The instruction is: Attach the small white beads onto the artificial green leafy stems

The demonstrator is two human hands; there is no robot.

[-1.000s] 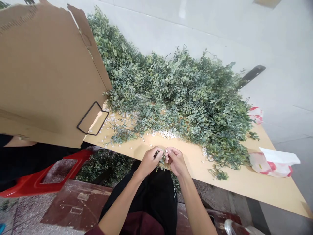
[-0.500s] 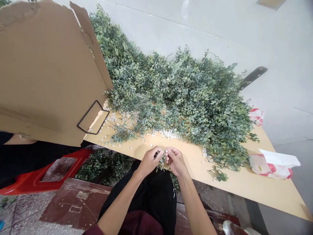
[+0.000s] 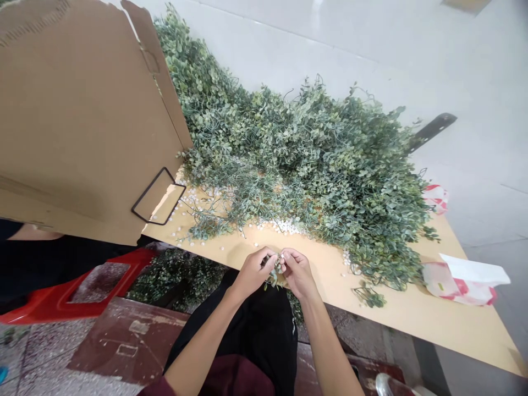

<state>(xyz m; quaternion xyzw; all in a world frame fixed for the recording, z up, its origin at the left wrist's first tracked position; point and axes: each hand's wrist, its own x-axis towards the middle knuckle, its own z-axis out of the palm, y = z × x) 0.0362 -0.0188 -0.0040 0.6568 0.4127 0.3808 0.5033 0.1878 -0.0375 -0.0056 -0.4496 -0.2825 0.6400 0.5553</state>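
Note:
Close to the table's front edge, my left hand is closed around a small sprig of green leaves, whose lower leaves hang below the fingers. My right hand meets it from the right, thumb and forefinger pinching a tiny white piece against the sprig. Beyond both hands, a large heap of leafy artificial greenery covers much of the table. Many small white pieces lie scattered along the heap's near side.
At the left stands a large cardboard sheet, with a black wire frame by its lower corner. A red-and-white plastic bag lies at right. A red stool and more greenery are below the table. Part of another person shows at far left.
The view has shifted very slightly. Both hands stay together at the sprig, with only a small movement of the fingers.

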